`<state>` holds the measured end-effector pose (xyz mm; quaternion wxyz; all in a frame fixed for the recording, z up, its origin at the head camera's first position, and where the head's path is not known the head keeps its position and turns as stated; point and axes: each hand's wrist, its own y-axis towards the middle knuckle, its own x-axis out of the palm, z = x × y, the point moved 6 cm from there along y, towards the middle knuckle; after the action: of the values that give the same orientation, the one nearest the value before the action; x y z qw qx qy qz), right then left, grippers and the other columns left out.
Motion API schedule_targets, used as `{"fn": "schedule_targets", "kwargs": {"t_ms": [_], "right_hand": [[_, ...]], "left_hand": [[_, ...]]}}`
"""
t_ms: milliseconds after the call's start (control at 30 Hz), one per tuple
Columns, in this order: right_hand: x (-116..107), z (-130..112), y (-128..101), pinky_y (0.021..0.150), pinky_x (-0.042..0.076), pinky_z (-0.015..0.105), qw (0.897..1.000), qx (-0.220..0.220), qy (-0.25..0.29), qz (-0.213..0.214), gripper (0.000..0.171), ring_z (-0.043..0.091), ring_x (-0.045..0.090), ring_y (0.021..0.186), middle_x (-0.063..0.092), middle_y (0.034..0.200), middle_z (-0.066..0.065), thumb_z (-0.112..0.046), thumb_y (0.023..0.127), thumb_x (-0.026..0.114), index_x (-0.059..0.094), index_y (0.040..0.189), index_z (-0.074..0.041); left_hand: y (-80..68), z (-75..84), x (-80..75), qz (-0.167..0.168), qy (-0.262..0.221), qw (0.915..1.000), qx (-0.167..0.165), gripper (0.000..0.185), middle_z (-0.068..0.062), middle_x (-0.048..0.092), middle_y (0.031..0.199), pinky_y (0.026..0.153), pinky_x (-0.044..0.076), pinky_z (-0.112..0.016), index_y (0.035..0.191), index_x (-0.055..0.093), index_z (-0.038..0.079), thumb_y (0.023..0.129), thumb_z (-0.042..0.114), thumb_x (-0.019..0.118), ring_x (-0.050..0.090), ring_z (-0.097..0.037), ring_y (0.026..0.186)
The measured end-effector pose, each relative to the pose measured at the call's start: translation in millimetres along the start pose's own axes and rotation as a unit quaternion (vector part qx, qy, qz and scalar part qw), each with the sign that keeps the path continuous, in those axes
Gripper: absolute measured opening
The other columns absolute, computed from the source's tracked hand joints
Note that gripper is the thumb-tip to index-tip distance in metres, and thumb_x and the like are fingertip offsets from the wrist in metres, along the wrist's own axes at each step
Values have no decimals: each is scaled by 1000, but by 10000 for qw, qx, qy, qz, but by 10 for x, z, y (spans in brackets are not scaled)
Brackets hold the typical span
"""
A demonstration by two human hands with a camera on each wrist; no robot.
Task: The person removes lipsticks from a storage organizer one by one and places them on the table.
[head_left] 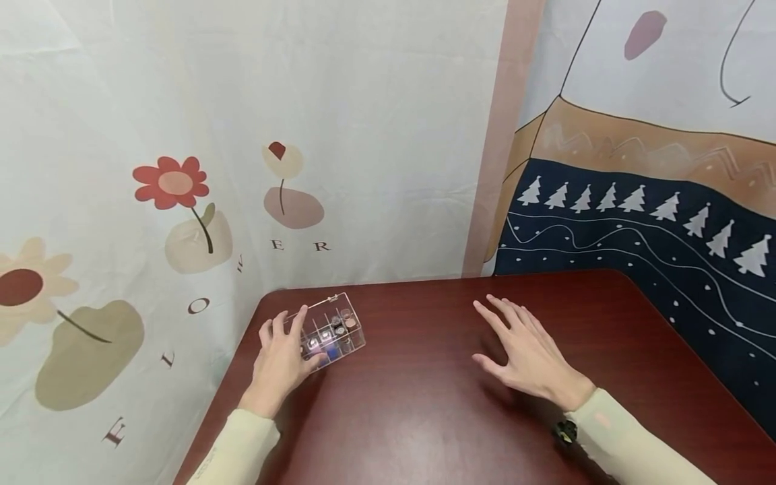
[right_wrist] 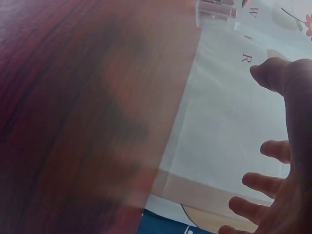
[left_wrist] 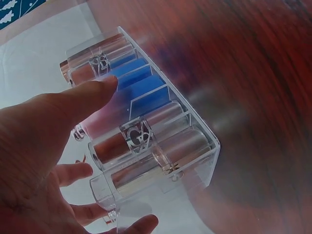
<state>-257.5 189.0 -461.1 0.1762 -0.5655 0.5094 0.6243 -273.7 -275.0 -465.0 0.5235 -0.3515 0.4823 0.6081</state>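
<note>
A clear compartment organizer (head_left: 348, 340) sits toward the table's far left, with several small cosmetic-like tubes in its slots. Seen from the left wrist, the tubes are coppery and pink, beside blue pieces (left_wrist: 148, 92); silver letters mark some. My left hand (head_left: 281, 367) spans the organizer's left part with fingers spread, the index over the top and the thumb at the near side. In the left wrist view, the thumb (left_wrist: 97, 90) overlaps the organizer. My right hand (head_left: 530, 350) hovers above the table's right half, fingers apart and holding nothing.
The dark red-brown table (head_left: 400, 417) has a glossy top. Along its back hangs a pale cloth (head_left: 388, 135) printed with flowers and letters; on the right is a navy cloth (head_left: 606, 236) with white trees. A dark wrist-worn item (head_left: 566, 432) shows at the right cuff.
</note>
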Motion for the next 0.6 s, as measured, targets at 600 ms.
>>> {"fn": "schedule_targets", "kwargs": {"t_ms": [600], "right_hand": [[89, -239, 209, 117, 61, 64, 9981, -506, 334, 74, 92, 44, 60, 156, 51, 179, 15, -51, 98, 91, 54, 175, -18]], "left_hand": [[54, 242, 70, -116, 12, 9999, 116, 115, -32, 42, 174, 79, 70, -69, 180, 41, 18, 87, 41, 105, 36, -63, 161]]}}
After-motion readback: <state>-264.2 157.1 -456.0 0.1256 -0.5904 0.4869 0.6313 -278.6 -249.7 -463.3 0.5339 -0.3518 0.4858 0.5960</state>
